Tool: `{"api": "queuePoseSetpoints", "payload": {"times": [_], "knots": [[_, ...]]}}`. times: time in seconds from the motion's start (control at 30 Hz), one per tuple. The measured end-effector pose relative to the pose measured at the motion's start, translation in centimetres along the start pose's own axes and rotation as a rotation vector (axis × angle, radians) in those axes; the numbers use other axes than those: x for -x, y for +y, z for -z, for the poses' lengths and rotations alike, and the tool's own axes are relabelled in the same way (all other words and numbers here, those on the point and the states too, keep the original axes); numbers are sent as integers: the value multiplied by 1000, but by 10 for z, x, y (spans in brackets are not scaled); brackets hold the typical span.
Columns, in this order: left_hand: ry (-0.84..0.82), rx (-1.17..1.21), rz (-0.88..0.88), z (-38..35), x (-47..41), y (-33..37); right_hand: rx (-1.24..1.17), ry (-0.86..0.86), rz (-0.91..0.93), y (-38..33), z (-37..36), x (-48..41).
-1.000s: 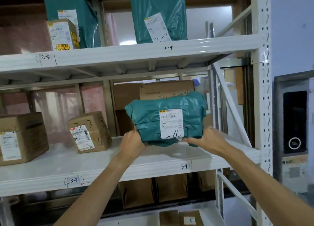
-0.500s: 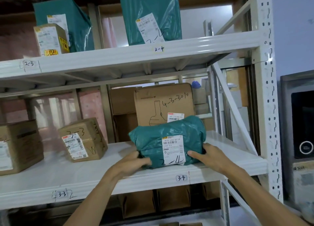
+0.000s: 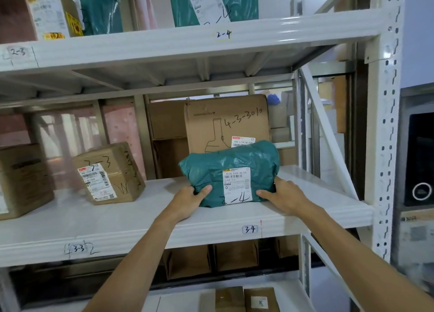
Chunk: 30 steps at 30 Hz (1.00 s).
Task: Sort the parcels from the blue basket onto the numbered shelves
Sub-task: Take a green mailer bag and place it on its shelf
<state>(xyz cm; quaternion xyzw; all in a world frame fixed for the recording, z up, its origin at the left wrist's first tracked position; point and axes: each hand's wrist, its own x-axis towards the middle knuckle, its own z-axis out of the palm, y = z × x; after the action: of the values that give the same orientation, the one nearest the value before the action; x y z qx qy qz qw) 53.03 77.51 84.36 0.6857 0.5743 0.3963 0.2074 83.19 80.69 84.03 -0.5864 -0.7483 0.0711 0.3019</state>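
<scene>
A teal plastic parcel (image 3: 231, 170) with a white label marked "3-4" rests on the white shelf (image 3: 305, 214), just above the edge tag "3-4" (image 3: 249, 229). My left hand (image 3: 187, 200) grips its lower left corner, thumb on the front face. My right hand (image 3: 283, 195) holds its lower right side. Behind it stands a cardboard box (image 3: 226, 121) marked "4-3-301". The blue basket is out of sight.
A small cardboard box marked "3-3" (image 3: 109, 173) and a larger box (image 3: 22, 180) sit to the left on the same shelf. The shelf above carries teal parcels (image 3: 212, 2) over tag "2-4". A white upright post (image 3: 385, 123) bounds the right side.
Both hands brought the teal parcel down from mid-air onto shelf 3-4 in front of the cardboard box. The camera has moved closer.
</scene>
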Motion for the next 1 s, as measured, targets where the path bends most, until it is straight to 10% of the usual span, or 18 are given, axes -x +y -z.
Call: {"api": "queuePoseSetpoints", "payload": {"times": [1.0], "knots": [[-51,-69,53,-5,-37,-9,-29,-21,-15,5,-16,-40]]}}
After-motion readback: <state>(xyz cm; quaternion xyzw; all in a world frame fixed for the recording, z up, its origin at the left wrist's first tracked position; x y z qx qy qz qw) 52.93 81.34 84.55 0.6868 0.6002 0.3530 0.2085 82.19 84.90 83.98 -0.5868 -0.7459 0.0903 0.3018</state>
